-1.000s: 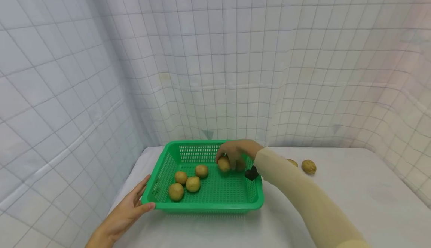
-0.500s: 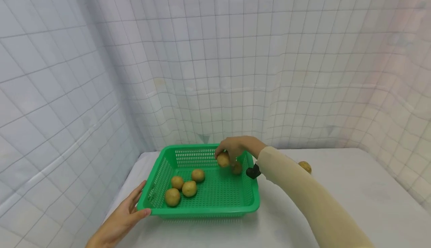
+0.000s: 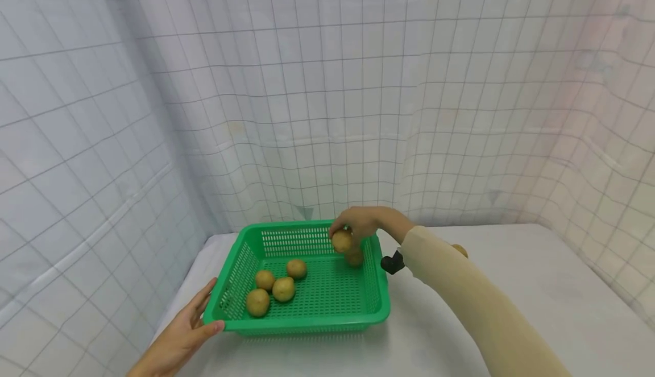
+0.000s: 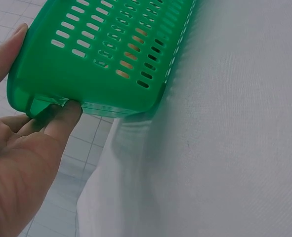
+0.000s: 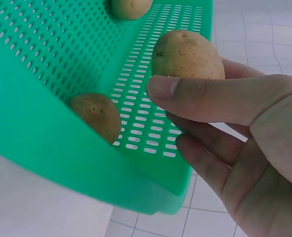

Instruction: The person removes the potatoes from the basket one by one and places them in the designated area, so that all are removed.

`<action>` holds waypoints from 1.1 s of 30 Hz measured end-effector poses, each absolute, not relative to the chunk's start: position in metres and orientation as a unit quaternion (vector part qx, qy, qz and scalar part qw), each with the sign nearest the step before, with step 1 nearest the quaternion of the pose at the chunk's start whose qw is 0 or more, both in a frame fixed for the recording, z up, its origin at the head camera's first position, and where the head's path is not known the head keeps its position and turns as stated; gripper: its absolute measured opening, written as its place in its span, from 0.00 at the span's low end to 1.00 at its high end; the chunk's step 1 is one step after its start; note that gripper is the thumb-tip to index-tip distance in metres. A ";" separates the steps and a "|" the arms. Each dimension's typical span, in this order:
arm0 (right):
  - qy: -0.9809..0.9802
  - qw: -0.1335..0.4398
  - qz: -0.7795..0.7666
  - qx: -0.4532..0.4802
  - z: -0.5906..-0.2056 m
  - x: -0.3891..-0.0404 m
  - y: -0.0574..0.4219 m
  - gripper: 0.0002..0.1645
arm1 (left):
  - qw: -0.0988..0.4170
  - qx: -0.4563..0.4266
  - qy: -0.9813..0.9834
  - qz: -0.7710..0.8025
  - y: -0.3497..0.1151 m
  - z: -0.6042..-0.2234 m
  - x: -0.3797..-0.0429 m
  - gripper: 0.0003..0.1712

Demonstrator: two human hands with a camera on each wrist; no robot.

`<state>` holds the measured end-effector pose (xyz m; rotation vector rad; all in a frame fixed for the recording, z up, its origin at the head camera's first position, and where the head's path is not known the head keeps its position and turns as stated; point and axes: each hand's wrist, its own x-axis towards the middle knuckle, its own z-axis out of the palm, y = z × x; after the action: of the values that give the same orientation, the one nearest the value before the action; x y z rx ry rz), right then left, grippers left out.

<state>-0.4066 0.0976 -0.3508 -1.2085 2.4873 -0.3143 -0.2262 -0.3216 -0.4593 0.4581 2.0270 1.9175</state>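
My right hand (image 3: 358, 222) pinches a brown potato (image 5: 187, 54) between thumb and fingers, held up inside the back right corner of a green plastic basket (image 3: 307, 324). Just below it, another potato (image 3: 354, 259) lies on the basket floor by the right wall, partly hidden by the hand in the head view. My left hand (image 3: 184, 328) grips the basket's front left corner, its thumb at the front rim (image 4: 18, 84) and fingertips curled under the edge. In the basket's left half rest several potatoes (image 3: 284, 290) close together.
The basket stands on a white-covered table (image 3: 537, 291). Right of it, a potato (image 3: 460, 249) shows partly behind the right sleeve (image 3: 460, 297). White grid-patterned sheets (image 3: 317, 110) hang behind and at both sides. A black device (image 3: 393, 263) sits at the right wrist.
The right hand has lifted its potato a little off the basket floor, uncovering more of the potato beside it. The head view has shifted slightly; the left hand stays at the basket corner.
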 end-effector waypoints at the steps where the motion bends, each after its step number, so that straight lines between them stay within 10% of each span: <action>1: 0.878 0.177 -0.116 -0.430 -0.350 -0.406 0.099 0.32 | 0.157 0.160 0.708 0.670 -0.322 -0.459 -0.226 0.52; 33: 0.894 0.165 -0.194 -0.368 -0.348 -0.396 0.151 0.39 | 0.147 0.201 0.686 0.684 -0.321 -0.460 -0.231 0.52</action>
<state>-0.3957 0.1512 -0.3484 -1.0489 2.5482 -0.5520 -0.2311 -0.3215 -0.4596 0.5796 1.9726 1.9676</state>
